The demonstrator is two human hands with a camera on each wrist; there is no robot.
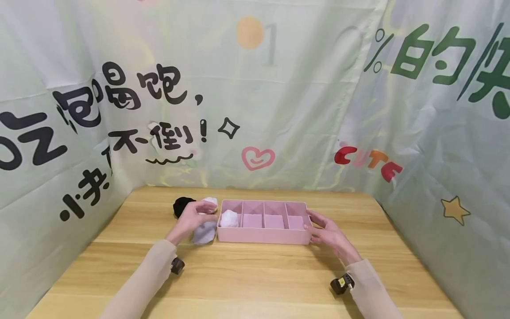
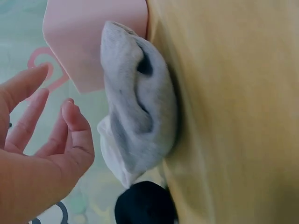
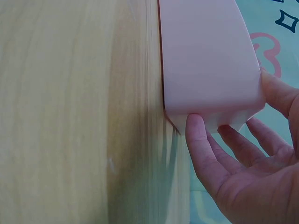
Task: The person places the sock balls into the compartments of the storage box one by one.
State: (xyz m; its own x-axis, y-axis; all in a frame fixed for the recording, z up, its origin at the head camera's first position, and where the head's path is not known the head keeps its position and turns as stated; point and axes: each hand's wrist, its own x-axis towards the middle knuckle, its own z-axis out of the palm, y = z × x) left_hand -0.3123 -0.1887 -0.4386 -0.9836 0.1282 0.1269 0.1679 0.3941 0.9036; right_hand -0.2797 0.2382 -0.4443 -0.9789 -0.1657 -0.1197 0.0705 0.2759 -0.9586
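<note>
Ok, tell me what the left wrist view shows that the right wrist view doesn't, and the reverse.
Only the left wrist view: the left hand, holding nothing, beside the grey cloth, with the white cloth and black cloth near it.
Only the right wrist view: the right hand touching the box, and the outlined star on the backdrop.
Both: parts of the box, the table and the pink heart.

Left hand (image 2: 51, 170), fingers bent, near grey bundle (image 2: 135, 102); pink box (image 2: 84, 37), white bundle (image 2: 113, 156), black bundle (image 2: 145, 204) alongside.
</note>
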